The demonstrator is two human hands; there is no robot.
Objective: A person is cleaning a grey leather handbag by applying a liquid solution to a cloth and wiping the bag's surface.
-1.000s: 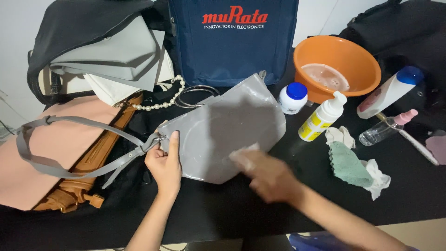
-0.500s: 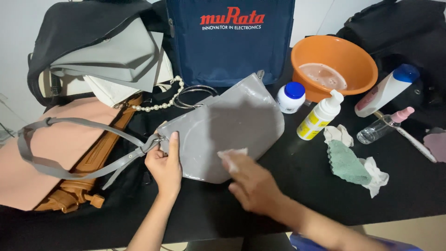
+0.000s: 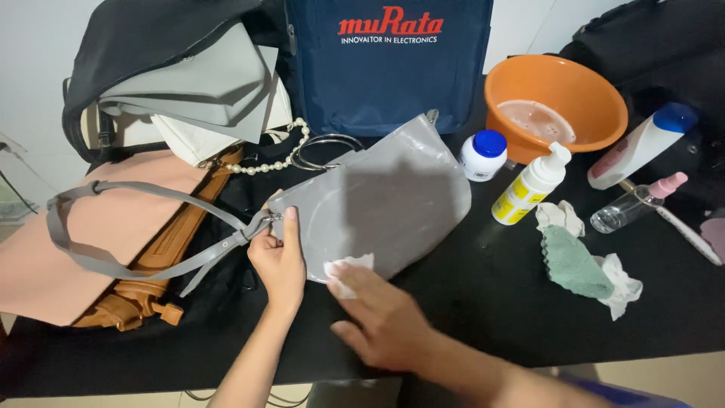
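1. The grey bag (image 3: 377, 196) lies flat on the black table (image 3: 483, 302), under both hands.
2. The left hand (image 3: 281, 257) grips the bag's strap corner.
3. The right hand (image 3: 377, 321) presses a white wipe (image 3: 343, 270), now nearer the bag's lower edge than a second ago: wiping proceeds.
4. Beyond the right hand, the orange basin (image 3: 555, 102) holds foamy water.

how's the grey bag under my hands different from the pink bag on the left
The grey bag is glossy and lies in the middle of the table; the pink bag is matte and sits at the left edge.
The grey bag is held by the left hand and wiped with a white cloth under the right hand; the pink bag is untouched, with the grey strap lying over it.
Both lie flat.
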